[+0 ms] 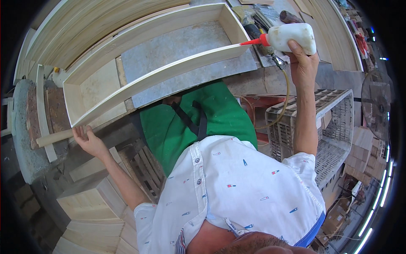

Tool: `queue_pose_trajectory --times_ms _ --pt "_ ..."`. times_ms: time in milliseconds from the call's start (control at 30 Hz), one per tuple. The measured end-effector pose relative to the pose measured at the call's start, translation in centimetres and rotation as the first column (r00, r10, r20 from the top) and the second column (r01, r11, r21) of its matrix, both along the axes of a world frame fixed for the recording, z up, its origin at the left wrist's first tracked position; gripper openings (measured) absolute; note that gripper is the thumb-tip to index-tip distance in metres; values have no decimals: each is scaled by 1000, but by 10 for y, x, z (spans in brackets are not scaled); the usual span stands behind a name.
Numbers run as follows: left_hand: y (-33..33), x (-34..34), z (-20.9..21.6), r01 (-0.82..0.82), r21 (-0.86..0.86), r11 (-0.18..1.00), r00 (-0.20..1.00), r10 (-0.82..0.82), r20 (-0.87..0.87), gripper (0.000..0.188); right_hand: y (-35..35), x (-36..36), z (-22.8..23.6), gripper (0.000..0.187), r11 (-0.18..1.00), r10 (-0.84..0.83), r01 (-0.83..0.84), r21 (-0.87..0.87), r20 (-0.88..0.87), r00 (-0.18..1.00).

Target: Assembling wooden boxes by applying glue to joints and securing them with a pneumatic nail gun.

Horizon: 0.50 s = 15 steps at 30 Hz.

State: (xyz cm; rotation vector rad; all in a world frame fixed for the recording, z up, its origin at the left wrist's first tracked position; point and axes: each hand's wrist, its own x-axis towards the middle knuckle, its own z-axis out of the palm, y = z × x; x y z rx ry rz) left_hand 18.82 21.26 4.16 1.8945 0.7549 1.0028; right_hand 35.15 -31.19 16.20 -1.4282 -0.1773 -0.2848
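A long rectangular wooden frame [169, 66] of thin pale boards lies across the workbench in front of me. My right hand [305, 63] is closed around a white squeeze glue bottle [285, 37], held tipped on its side. The bottle's red nozzle [253, 42] points left, its tip at the top edge of the frame's near board, close to the right corner. At the frame's near left corner, my left hand [88, 139] has its fingers stretched out and apart, fingertips against or right beside the wood. It grips nothing that I can see.
Long boards [105, 25] are stacked behind the frame. A hand tool with a yellowish hose [287, 91] lies at the bench's right. Beside my right arm stands a grey plastic crate [330, 139]; cut wood pieces [93, 199] are piled lower left. A round wooden bar [55, 138] juts out left.
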Motion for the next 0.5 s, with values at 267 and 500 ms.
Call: queue_pose_trajectory --times_ms 267,500 --pt "-3 0 4 1 -19 1000 1000 -1 1 51 -29 3 4 42 993 -117 118 -18 46 992" --pt "-3 2 4 -9 -19 1000 1000 9 7 52 -45 17 28 39 913 -138 145 382 -45 989"
